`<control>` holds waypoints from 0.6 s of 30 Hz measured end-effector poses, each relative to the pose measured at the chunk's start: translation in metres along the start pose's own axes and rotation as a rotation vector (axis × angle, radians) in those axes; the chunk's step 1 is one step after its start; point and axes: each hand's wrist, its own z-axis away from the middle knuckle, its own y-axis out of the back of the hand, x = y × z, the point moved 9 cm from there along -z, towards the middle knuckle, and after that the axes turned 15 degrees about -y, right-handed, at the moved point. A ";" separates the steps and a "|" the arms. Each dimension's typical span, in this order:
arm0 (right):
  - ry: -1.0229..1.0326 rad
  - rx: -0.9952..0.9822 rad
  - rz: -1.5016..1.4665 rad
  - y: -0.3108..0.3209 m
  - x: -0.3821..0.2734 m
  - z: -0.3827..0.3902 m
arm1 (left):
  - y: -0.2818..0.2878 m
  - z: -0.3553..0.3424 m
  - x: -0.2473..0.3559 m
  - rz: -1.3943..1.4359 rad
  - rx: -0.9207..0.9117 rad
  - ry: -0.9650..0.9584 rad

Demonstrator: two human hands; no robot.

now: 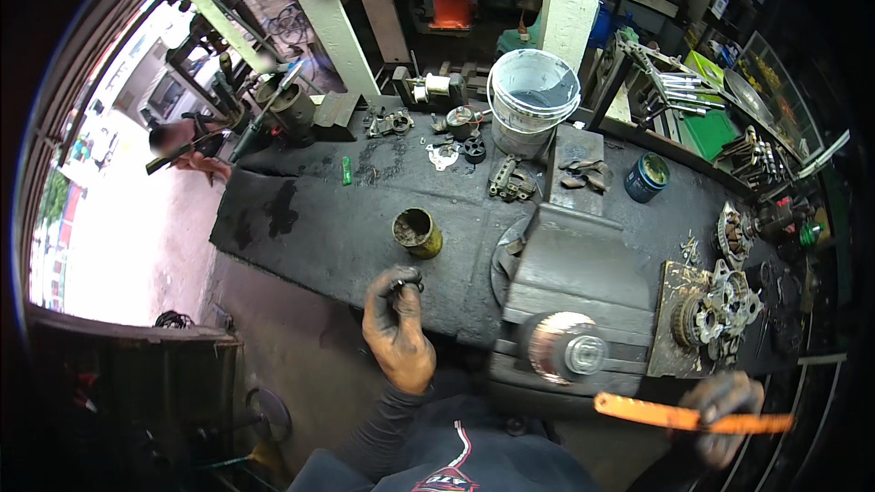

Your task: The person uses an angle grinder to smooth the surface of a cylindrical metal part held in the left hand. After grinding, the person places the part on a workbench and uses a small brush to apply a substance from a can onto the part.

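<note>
My left hand (398, 333) is raised at the bench's near edge, fingers curled and pinched around a small dark piece too small to name. Just beyond it stands a yellowish can (428, 243) with grey matter inside. At the lower right, my right hand (725, 415) grips a long flat orange strip (643, 413), with one end pointing left. The strip's kind cannot be made out for sure. Between my hands, a large bench vise (583, 260) holds or backs a round copper-coloured part with a metal shaft end (583, 354), somewhat blurred.
On the dark bench (328, 237) stand a white bucket (533, 118) and a blue tin (647, 178). A metal housing (512, 180) and a small green item (346, 171) lie there too. Right of the vise, a board (670, 310) bears gear parts. Another person (196, 146) is at far left.
</note>
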 end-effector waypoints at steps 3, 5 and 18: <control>-0.084 -0.106 -0.032 -0.081 -0.013 -0.005 | 0.039 -0.041 -0.047 0.010 -0.051 0.037; -0.127 0.104 0.112 -0.148 -0.002 -0.024 | 0.071 -0.065 -0.087 -0.018 -0.092 0.119; -0.391 0.613 1.042 -0.197 0.223 -0.260 | 0.178 -0.056 -0.193 -0.031 -0.368 0.457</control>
